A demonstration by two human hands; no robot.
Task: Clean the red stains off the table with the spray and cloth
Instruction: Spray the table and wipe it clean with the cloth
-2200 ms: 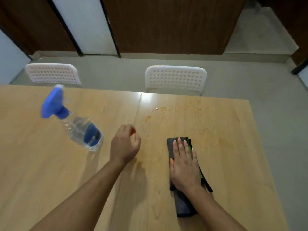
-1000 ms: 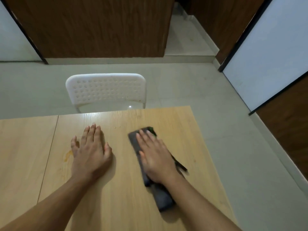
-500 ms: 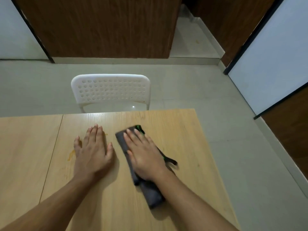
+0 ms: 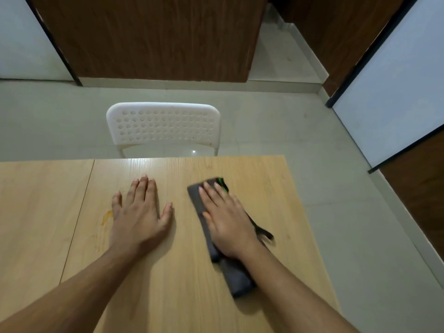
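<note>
Two bare hands flat on a light wooden desk [image 4: 182, 296]. Left hand [image 4: 139, 217] palm down near the middle of the desk's far half, fingers straight and slightly spread, thumb held out toward the right, gripping nothing. Right hand [image 4: 228, 222] palm down on a folded dark grey cloth [image 4: 236, 277], fingers straight and a little apart, pressing the cloth onto the desk toward its right edge. Cloth long and narrow, running from near the far edge back toward the near right, one end sticking out under the wrist; green trim [image 4: 222, 182] showing at its far end, slightly blurred. Small orange-red stain [image 4: 107, 217] just beside the left hand's little finger, close to the seam [image 4: 77, 219] between two desk panels. White perforated chair [image 4: 163, 126] beyond the far edge. Spray out of view.
</note>
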